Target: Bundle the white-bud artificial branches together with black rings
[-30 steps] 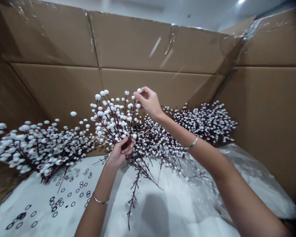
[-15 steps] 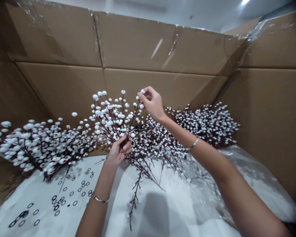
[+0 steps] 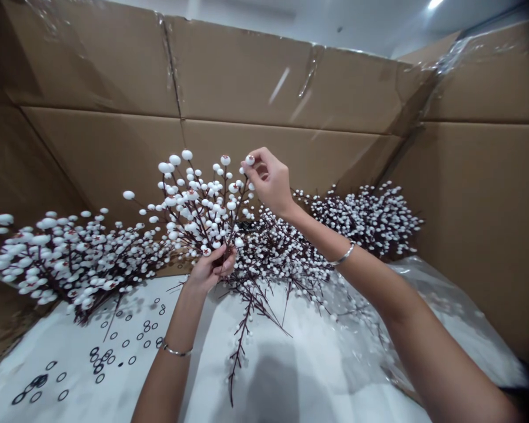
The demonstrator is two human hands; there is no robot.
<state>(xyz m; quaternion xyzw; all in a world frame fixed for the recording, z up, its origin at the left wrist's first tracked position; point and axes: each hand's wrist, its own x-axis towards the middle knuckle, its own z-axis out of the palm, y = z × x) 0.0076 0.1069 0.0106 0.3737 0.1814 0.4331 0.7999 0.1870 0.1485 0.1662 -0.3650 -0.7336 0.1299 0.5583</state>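
Observation:
A bunch of artificial berry branches (image 3: 198,202), white berries on dark brown stems, stands upright in my left hand (image 3: 211,269), whose fingers are wrapped round the lower stems. At the bunch's upper right, my right hand (image 3: 268,181) pinches one berry twig (image 3: 249,160) between thumb and fingers just below its top berry. Behind and to the right of my left hand lies a pile of similar berry branches (image 3: 282,247). The stem ends inside my left hand are hidden.
Another heap of berry branches (image 3: 74,258) lies at left, and more branches (image 3: 370,217) at the back right. Small black rings (image 3: 99,358) are scattered on the white tabletop (image 3: 158,382). Clear plastic film (image 3: 449,305) covers the right side. Cardboard walls (image 3: 282,82) enclose the back and sides.
The held bunch has opened out slightly and tilted left, towards me. My right hand has shifted slightly left and up with the twig. My left hand keeps its grip.

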